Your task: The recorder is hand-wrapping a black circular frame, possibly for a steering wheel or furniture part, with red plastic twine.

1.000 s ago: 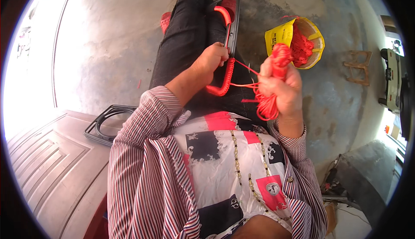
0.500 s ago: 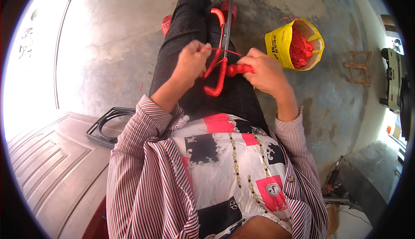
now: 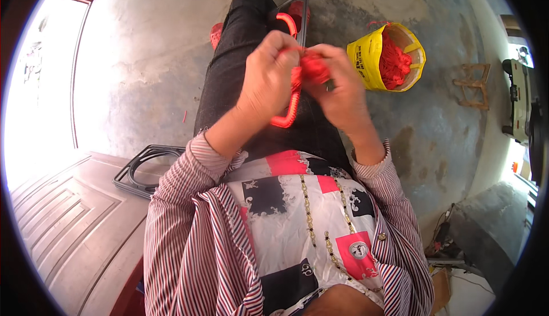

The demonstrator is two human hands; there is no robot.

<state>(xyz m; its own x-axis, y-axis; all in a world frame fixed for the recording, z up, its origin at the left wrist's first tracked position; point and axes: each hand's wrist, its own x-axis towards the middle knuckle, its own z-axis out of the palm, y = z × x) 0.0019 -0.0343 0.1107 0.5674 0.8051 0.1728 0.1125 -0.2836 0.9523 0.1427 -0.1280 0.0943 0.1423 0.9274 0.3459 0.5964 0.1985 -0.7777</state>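
Over my thighs lies a dark metal frame, partly hidden by my hands. A curved bar with red cord wound tightly round it runs along it, its upper end also covered in red. My left hand is closed at the bar's upper part, thumb and fingers pinching the red cord. Close on its right, my right hand is closed around a bundle of red cord, blurred by motion. The strand between the hands is mostly hidden.
A yellow bucket-like bag holding loose red cord stands on the concrete floor to the right. Beyond it lies a small wooden frame. At the left, a black frame with an oval ring rests on a panelled door-like surface.
My hands have come together and risen over the bar, where they were apart with a strand stretched between them. The red bundle has moved left and up with my right hand.
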